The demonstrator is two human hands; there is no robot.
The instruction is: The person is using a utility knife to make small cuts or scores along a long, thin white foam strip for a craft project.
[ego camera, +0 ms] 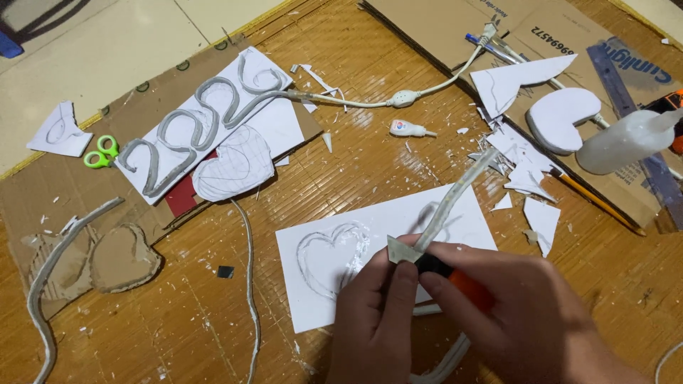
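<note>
My right hand [512,313] grips an orange and black utility knife [455,277], its blade [400,250] pointing left. My left hand [373,320] holds a clear flexible light strip [455,192] that runs up and to the right from my fingers, with the blade against its near end. Both hands hover over a white foam sheet [469,220] with a heart-shaped groove [331,256] carved into it.
A white board with curved grey strip shapes [192,128] and a white heart cutout [235,167] lie at upper left, by green scissors [99,151]. A small glue tube [409,129], a white bottle [626,141], a foam heart [562,117], a ruler [633,107] and foam scraps [526,174] lie at right.
</note>
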